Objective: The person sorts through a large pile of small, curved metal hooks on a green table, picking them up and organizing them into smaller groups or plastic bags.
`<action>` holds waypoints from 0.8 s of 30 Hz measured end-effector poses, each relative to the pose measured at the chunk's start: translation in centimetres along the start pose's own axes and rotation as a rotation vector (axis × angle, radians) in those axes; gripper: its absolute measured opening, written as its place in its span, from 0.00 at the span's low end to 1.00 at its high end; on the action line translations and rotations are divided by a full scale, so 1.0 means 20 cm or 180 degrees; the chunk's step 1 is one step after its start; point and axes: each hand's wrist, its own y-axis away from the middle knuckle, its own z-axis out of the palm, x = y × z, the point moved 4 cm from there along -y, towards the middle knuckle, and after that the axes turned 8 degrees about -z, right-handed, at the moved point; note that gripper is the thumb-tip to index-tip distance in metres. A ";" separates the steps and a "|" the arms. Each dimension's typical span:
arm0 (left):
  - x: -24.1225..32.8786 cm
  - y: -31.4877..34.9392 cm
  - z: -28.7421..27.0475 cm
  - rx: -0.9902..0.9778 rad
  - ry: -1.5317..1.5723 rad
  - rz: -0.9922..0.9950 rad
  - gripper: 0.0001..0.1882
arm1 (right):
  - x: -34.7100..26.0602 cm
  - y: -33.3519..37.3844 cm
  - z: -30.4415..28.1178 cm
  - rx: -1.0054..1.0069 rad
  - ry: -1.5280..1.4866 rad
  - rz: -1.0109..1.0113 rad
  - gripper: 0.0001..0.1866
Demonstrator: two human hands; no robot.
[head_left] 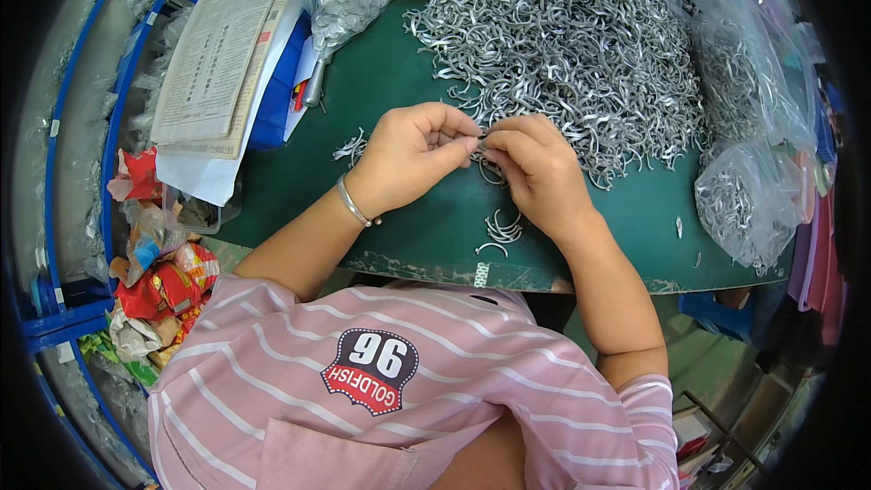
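Note:
My left hand (413,152) and my right hand (542,168) meet fingertip to fingertip over the table. Each one pinches with thumb and forefinger at a small metal piece (481,139), mostly covered by the fingers. Just beyond them spreads a big heap of curved silvery metal pieces (572,59). Below the right hand lies a small group of the same curved pieces (502,229), close to the near edge. Another little cluster (350,147) lies left of the left wrist, which wears a silver bangle (356,203).
The green table (399,240) has a worn near edge. Clear bags of metal pieces (748,204) stand at the right, and another bag (340,14) at the back left. Printed papers (213,68) lean over a blue bin (279,91). A blue rack (113,118) stands far left.

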 end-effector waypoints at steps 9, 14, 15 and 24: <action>0.10 -0.11 -0.14 0.0594 -0.2206 0.1188 0.08 | 0.03 0.01 -0.07 0.0055 -0.0922 0.0159 0.07; 0.02 -0.16 -0.13 0.0619 -0.2721 0.1370 0.05 | -0.05 0.01 -0.11 -0.0156 -0.0537 -0.0364 0.10; 0.02 -0.17 -0.13 0.0648 -0.2827 0.1488 0.05 | -0.06 0.01 -0.11 -0.0175 -0.0444 -0.0446 0.10; 0.04 -0.08 -0.11 0.0340 -0.1006 0.0292 0.03 | -0.06 0.03 -0.11 -0.0533 -0.0430 -0.0425 0.08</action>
